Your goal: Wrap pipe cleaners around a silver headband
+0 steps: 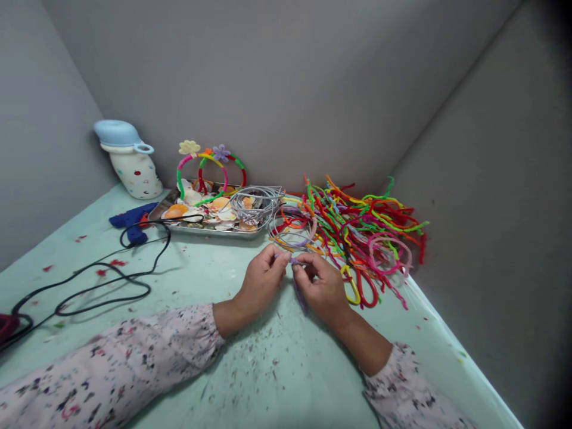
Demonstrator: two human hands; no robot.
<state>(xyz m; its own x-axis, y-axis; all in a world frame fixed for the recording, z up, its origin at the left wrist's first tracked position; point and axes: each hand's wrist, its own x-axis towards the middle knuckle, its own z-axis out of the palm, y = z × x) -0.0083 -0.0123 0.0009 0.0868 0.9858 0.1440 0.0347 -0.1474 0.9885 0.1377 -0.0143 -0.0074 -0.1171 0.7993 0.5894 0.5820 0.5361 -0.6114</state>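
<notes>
1. Left hand (261, 279), right hand (324, 290): fingertips (284, 258) pinched nearly closed on purple pipe cleaner (300, 296), tail trailing below them.
2. Step, apparently: shaping it; next move likely calls for steady pinch.

We cannot follow the whole thin purple strip (300, 293): fingertips of the left hand (263, 279) and right hand (325, 292) cover part of it. The view's left edge cuts off a dark red object (8, 328) we cannot identify, and its edges crop both pale pink floral sleeves (147, 345). Dark flecks (274, 374) on the pale green counter (330, 387) are too small to name.
</notes>
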